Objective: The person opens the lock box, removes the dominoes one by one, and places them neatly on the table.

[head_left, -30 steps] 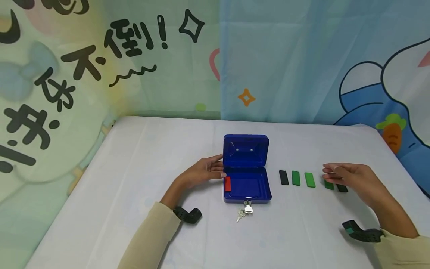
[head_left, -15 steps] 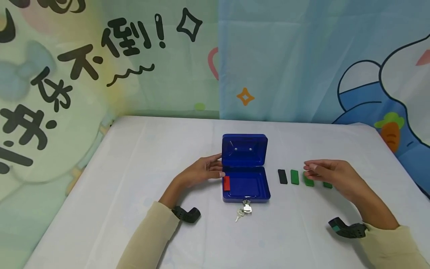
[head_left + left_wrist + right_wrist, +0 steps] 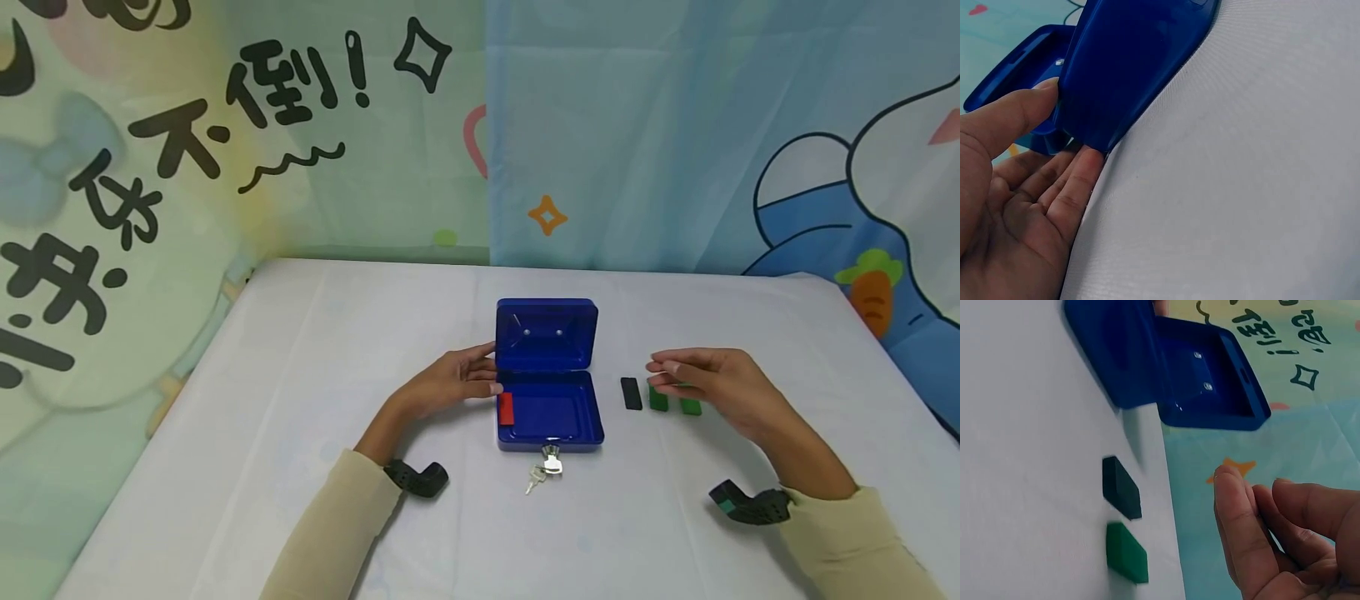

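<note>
A blue metal cash box (image 3: pixel 551 408) has its lid (image 3: pixel 547 335) tipped back. A small red block (image 3: pixel 507 409) lies inside along the left wall. My left hand (image 3: pixel 459 383) rests against the box's left side, its thumb at the rim and its fingers fairly straight along the outside, as the left wrist view shows. My right hand (image 3: pixel 708 382) hovers over the row of blocks, fingers loosely bent with nothing between them. Beneath its fingertips are two green blocks (image 3: pixel 657 400), partly covered. A black block (image 3: pixel 632 393) lies between them and the box.
A lock (image 3: pixel 552 461) with keys (image 3: pixel 537 477) hangs at the box's front. White cloth covers the table (image 3: pixel 600 533). A printed curtain (image 3: pixel 637 125) stands behind its far edge. More blocks seen earlier on the right are hidden by the right hand.
My right hand has moved left along the row, from the rightmost blocks to above the green ones beside the black block. The left hand stays at the box.
</note>
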`<state>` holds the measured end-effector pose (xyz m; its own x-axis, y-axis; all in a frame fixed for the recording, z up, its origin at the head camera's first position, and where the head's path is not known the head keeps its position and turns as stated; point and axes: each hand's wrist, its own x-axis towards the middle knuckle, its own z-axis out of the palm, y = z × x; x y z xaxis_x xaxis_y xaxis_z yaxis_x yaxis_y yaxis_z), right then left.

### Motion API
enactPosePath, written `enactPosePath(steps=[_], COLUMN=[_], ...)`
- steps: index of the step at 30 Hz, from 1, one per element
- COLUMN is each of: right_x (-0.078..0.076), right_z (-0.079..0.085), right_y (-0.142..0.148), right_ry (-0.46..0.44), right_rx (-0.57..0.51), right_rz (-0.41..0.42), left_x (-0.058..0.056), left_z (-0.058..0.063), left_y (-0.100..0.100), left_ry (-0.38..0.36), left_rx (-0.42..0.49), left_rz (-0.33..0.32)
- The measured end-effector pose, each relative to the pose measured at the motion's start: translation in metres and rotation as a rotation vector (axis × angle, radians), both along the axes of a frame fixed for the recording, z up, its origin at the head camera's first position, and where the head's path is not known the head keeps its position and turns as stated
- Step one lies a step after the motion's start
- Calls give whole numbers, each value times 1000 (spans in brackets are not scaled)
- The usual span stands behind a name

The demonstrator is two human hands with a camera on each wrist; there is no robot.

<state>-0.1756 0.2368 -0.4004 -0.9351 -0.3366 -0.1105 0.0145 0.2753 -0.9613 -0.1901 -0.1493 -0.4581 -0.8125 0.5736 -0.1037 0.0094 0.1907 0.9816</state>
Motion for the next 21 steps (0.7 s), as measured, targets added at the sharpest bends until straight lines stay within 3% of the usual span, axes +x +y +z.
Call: enactPosePath(steps=[21], right_x=[-6], right_z=[7], right_y=[-59], right_ry=[-33], right_rx=[15], right_rz=[86], left_x=[-1], left_z=[1], left_y=[0], left_ry=[-6], left_rx=[11], left_rz=[-4])
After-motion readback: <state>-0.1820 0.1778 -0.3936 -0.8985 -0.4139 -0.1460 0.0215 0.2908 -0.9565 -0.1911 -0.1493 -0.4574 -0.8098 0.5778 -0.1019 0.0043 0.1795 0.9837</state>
